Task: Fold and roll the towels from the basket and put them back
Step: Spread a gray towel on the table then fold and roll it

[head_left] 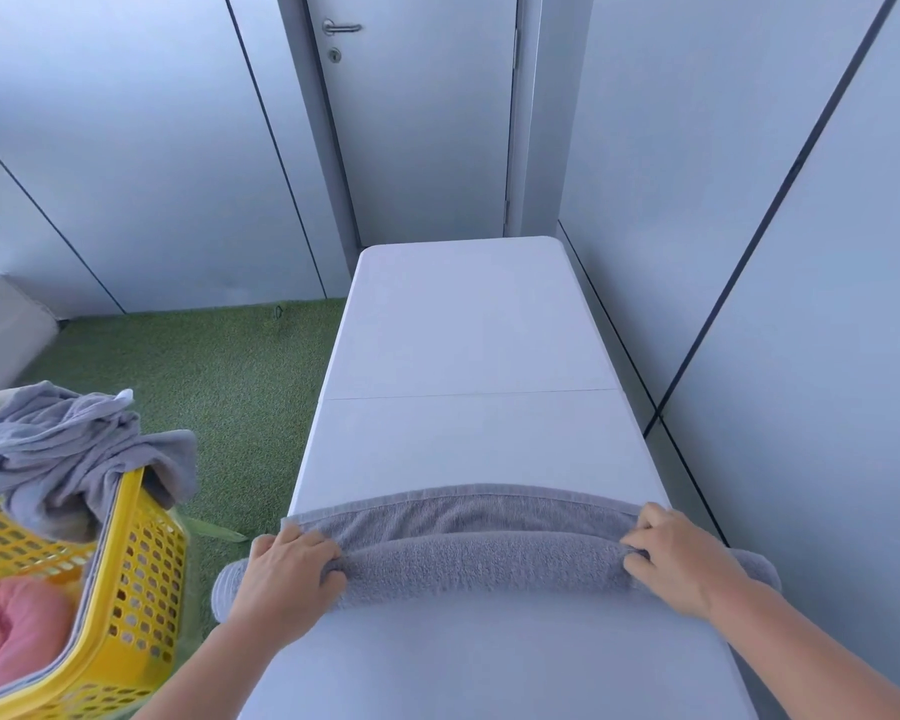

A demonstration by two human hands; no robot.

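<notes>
On the white table [468, 324] in front of me lies one gray towel [484, 561], rolled up most of the way across the near part of the table. A flat strip of it is not rolled yet, on the far side of the roll. My left hand [287, 576] is curled over the left part of the roll and my right hand [684, 558] is curled over the right part, so both hands are gripping the towel. The two ends of the roll stick out past my hands and hang over the table's edges.

I count one yellow basket [141, 579] with holes in its sides, down on my left. One crumpled gray towel [68, 454] lies over its rim. One pink towel [17, 631] sits inside, low down.

The basket is cut off by the left and bottom edges, so I cannot see all of what is in it. My fingertips are tucked into the roll and hard to see.

Green grass carpet [214, 376] covers the floor beside the table. A gray door [422, 116] with a metal handle [341, 27] stands past the far end of the table. Gray walls are close on the right. The rest of the table is bare.
</notes>
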